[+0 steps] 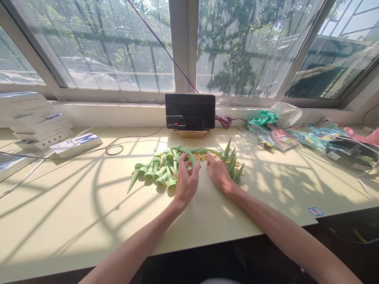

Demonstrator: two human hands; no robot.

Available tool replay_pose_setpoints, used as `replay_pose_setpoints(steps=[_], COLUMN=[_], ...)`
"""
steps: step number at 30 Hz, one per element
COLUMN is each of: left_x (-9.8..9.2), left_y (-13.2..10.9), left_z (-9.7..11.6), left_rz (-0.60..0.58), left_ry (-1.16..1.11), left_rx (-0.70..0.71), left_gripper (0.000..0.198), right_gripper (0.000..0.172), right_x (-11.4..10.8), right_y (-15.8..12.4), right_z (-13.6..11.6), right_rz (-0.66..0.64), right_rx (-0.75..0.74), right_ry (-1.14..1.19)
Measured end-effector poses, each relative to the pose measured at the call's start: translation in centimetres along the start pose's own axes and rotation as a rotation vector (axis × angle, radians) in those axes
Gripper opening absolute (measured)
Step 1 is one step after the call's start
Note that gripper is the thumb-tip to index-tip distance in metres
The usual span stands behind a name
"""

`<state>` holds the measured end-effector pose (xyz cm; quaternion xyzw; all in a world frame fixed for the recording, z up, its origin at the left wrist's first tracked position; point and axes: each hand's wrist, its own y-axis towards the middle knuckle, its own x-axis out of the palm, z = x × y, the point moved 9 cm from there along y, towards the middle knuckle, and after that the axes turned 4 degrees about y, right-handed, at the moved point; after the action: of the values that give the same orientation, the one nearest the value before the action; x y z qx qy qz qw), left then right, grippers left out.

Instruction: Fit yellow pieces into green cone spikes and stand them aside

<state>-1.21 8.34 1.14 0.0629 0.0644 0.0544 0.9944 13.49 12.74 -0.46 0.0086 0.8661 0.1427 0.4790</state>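
Note:
My left hand (187, 179) holds a green plastic spike (192, 157) between thumb and fingers, its point tilted up and away. My right hand (218, 172) reaches over small tan peg-like pieces (201, 157), its fingers curled together at their edge. Whatever those fingertips grip is too small to make out. Left of my left hand lies a heap of hollow green spikes (161, 180), many with their open ends toward me. Several more spikes (232, 159) stand point up just beyond my right hand, with tan pieces around them.
A black tablet (190, 104) and a phone (191, 124) lean on a cardboard stand (192, 135) at the back. White boxes (38, 118) are stacked at the left, beside a loose cable (114, 148). Plastic bags (278, 136) and a black case (349, 152) lie at the right.

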Motion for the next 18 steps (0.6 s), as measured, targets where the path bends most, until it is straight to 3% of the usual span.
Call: replay_pose_setpoints(steps=[5, 12, 18], left_x=[0.3, 1.0, 1.2], left_y=[0.0, -0.1, -0.1], left_z=[0.0, -0.2, -0.6], left_rz=[-0.023, -0.095, -0.118], left_ry=[-0.002, -0.007, -0.012], left_rx=[0.01, 0.013, 0.0], left_gripper=[0.051, 0.053, 0.052], right_gripper=[0.044, 0.026, 0.024], right_x=[-0.6, -0.4, -0.1], right_y=[-0.4, -0.7, -0.5], right_z=[-0.5, -0.4, -0.3], right_rz=[0.001, -0.074, -0.084], right_rx=[0.032, 0.096, 0.069], right_ry=[-0.043, -0.12, -0.113])
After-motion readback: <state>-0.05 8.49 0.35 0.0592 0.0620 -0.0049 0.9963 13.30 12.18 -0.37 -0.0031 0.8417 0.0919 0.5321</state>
